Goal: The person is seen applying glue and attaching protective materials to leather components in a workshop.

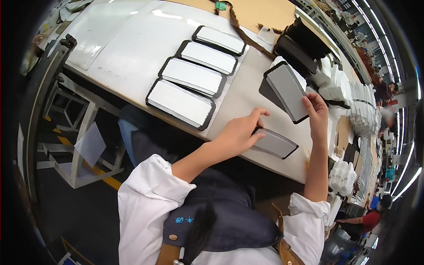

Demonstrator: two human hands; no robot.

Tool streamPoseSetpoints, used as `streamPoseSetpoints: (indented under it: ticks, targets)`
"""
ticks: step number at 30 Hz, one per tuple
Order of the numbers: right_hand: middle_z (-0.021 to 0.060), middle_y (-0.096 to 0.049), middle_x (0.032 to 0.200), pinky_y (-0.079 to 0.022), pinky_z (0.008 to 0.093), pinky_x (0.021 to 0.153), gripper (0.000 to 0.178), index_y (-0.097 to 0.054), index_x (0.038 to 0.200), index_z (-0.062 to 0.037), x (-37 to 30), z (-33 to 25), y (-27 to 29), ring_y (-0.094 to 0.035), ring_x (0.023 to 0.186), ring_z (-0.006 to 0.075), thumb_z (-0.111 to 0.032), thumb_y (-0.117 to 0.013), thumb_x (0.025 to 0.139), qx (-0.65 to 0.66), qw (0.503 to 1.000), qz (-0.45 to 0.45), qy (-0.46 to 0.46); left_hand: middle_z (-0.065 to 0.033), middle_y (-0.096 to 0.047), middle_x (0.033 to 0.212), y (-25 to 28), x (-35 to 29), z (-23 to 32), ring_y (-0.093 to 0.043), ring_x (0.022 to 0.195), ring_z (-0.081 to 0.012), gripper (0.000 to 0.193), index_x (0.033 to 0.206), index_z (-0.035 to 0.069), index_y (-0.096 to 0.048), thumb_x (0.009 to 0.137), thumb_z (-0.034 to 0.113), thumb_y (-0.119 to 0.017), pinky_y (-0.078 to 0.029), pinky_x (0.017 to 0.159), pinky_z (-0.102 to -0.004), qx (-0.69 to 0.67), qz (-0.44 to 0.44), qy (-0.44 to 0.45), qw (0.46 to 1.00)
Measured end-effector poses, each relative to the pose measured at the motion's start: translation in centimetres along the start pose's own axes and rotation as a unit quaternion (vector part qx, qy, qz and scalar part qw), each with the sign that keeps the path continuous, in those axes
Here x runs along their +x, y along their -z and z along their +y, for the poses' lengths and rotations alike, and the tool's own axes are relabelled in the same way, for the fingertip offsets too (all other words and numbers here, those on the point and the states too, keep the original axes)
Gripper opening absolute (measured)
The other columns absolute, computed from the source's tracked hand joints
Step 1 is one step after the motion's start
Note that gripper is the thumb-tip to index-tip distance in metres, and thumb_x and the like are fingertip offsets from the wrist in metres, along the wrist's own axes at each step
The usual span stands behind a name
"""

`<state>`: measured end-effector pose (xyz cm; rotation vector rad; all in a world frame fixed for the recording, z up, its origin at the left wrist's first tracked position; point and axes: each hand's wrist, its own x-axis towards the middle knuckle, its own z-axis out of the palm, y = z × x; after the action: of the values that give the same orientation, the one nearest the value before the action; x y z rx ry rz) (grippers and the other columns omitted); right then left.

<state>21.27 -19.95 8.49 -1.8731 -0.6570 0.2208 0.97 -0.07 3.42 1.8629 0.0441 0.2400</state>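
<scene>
My right hand (pixel 316 108) pinches the edge of a flat grey panel with a black border (pixel 286 90), lifted at a slant above the table. Behind that panel a dark sheet or shadow shows on its left. A second grey panel with dark ends (pixel 277 144) lies at the table's front edge. My left hand (pixel 238 134) is beside its left end, fingers apart and the thumb over or against that end; whether they touch is hard to tell. Left of my hands, several white panels with black borders (pixel 185 77) lie in a slanting row.
A stack of black pieces (pixel 304 46) stands at the far right of the table (pixel 119 57). Bundles of white pieces (pixel 360 108) sit beyond my right hand. Brown board (pixel 265 13) covers the far edge. A metal frame (pixel 84 145) stands at left. A person in red (pixel 370 221) is at right.
</scene>
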Motion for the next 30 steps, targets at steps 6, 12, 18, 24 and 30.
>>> streamPoseSetpoints:
  ticks: [6,12,18,24,30]
  targets:
    - [-0.0027,-0.068,0.094,-0.045,0.0209,0.082,0.016,-0.067,0.105,-0.0022,1.5,-1.7,-3.2,-0.059,0.088,0.0047,-0.016,-0.073,0.098,0.039,0.999,0.003,0.028,-0.0078,-0.070,0.103,11.4,-3.2,-0.2,-0.068,0.091,-0.0157,0.057,0.145,0.011,-0.050,0.093,0.007,-0.074,-0.054,0.082,-0.0268,-0.100,0.214,0.027,0.971]
    - [-0.0012,-0.069,0.092,-0.047,0.0223,0.078,0.018,-0.070,0.104,-0.0014,6.0,-2.5,-10.8,-0.060,0.086,0.0053,-0.018,-0.074,0.097,0.078,0.992,-0.100,0.023,-0.0056,-0.071,0.098,18.3,-5.1,-4.2,-0.065,0.081,-0.0092,0.057,0.147,0.005,-0.048,0.095,0.005,-0.071,-0.051,0.075,-0.0230,-0.078,0.250,0.103,0.960]
    - [0.0042,-0.071,0.092,-0.050,0.0275,0.078,0.027,-0.072,0.102,0.0039,7.2,-4.3,-19.7,-0.062,0.085,0.0115,-0.021,-0.075,0.094,0.110,0.978,-0.174,0.041,-0.0074,-0.066,0.095,18.5,-5.8,-5.1,-0.061,0.082,-0.0243,0.067,0.150,0.007,-0.046,0.091,0.016,-0.076,-0.051,0.082,-0.0386,0.237,0.313,0.156,0.906]
    - [0.0127,-0.065,0.111,-0.045,0.0436,0.095,0.035,-0.068,0.113,-0.0071,6.4,-0.8,-22.7,-0.060,0.110,0.0326,-0.018,-0.083,0.083,-0.218,0.935,-0.021,0.278,-0.0088,-0.060,0.115,17.0,-5.3,-7.6,-0.053,0.098,-0.0253,0.069,0.151,0.003,-0.044,0.091,0.013,-0.076,-0.047,0.093,-0.0407,0.254,0.358,0.084,0.894]
    - [0.0114,-0.061,0.116,-0.038,0.0453,0.101,0.029,-0.068,0.112,-0.0091,2.4,-0.2,-15.0,-0.054,0.118,0.0331,-0.014,-0.079,0.085,-0.282,0.918,-0.020,0.278,-0.0089,-0.064,0.114,9.4,-6.1,-3.7,-0.058,0.095,-0.0265,0.037,0.130,0.005,-0.063,0.093,0.004,-0.069,-0.047,0.089,-0.0387,0.155,0.373,-0.149,0.903]
